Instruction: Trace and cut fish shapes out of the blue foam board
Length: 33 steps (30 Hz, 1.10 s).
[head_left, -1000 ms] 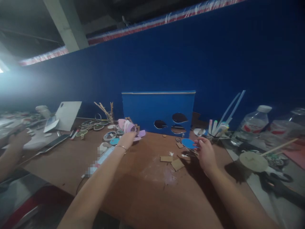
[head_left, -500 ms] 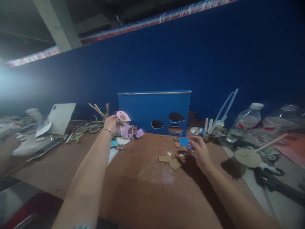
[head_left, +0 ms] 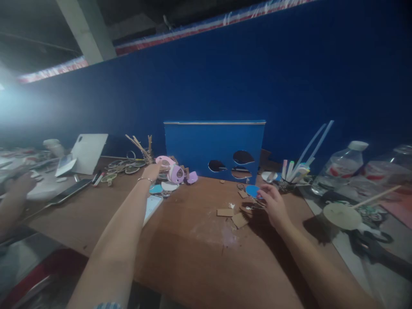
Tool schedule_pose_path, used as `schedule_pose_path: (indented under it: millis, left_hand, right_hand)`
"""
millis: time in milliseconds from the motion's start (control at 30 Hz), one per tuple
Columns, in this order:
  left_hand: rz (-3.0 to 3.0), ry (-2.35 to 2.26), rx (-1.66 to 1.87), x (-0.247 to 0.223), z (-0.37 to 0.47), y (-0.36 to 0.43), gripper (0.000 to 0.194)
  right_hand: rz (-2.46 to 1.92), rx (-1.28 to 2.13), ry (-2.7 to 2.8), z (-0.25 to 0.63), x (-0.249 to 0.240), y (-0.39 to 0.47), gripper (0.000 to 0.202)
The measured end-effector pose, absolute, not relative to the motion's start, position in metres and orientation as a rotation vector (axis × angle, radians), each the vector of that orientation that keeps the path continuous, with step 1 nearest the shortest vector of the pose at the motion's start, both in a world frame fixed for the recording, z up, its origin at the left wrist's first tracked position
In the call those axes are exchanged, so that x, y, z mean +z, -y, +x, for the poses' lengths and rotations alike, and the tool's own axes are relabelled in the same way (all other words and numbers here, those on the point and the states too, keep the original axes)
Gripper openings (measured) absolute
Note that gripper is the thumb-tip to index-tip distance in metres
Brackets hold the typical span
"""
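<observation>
"What fills the frame?"
"A blue wall across the top and middle, then the brown table along the bottom."
"And on it?"
"A blue board standing upright at centre, three leaf-shaped holes in its right half. A bottle stands at the right."
"The hands?"
"The right hand, right of centre, has its fingertips pinched on the right edge of a blue disc, just in front of the board."
"The left hand?"
"Left of centre, fingers bent, touching a pink cutout; I can't tell whether they grip it."
"Anything smaller?"
"Cardboard scraps, lower centre."
</observation>
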State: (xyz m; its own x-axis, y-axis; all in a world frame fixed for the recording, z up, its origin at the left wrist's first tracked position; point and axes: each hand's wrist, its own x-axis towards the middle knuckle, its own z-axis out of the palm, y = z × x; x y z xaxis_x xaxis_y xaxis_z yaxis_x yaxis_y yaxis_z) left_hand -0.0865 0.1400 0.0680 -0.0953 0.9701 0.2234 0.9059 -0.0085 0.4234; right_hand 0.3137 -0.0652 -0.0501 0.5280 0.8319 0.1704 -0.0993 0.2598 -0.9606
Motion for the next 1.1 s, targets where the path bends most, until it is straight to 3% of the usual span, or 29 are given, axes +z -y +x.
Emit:
schedule_pose_path:
  millis: [167,267,333,433,467,533,633,733,800,967,1100]
  left_hand:
    - [2.032,-2.209,1.049,0.08,-0.066,-0.108,0.058]
    - [2.232,-2.129,1.37,0.08,-0.018,-0.075,0.051]
    - [2.456,-1.833,1.122,0.068,0.026,-0.049,0.042]
    - [2.724,-1.092,0.314,0.036,0.087,-0.013,0.033]
    - [2.733,-0.938,0.198,0.025,0.101,-0.004,0.036]
    - [2.7,-0.733,0.21,0.007,0.117,0.008,0.04]
    - [2.705,-0.602,0.232,-0.007,0.114,0.01,0.052]
    - [2.691,-0.63,0.184,-0.01,0.101,0.003,0.063]
    - [2.617,-0.696,0.202,-0.011,0.096,-0.002,0.059]
    - [2.541,-0.872,0.315,-0.019,0.095,-0.012,0.033]
    - [2.517,-0.88,0.315,-0.024,0.09,-0.022,0.026]
  right_hand:
    - [-1.183,0.641,0.806,0.316,-0.049,0.068,0.028]
    - [-1.241,0.601,0.856,0.32,-0.047,0.07,0.043]
    - [-1.279,0.594,0.936,0.321,-0.044,0.073,0.044]
    - [-1.321,0.641,1.149,0.319,-0.036,0.078,0.029]
    - [-1.328,0.672,1.255,0.317,-0.033,0.08,0.024]
    - [-1.312,0.731,1.5,0.312,-0.028,0.084,0.023]
    - [-1.273,0.597,1.994,0.301,-0.026,0.086,0.043]
    - [-1.33,0.259,2.328,0.296,-0.03,0.085,0.027]
    - [-1.378,0.135,2.37,0.296,-0.033,0.083,0.015]
    - [-1.491,0.054,2.078,0.303,-0.038,0.084,0.023]
    - [-1.512,0.078,1.99,0.306,-0.042,0.085,0.021]
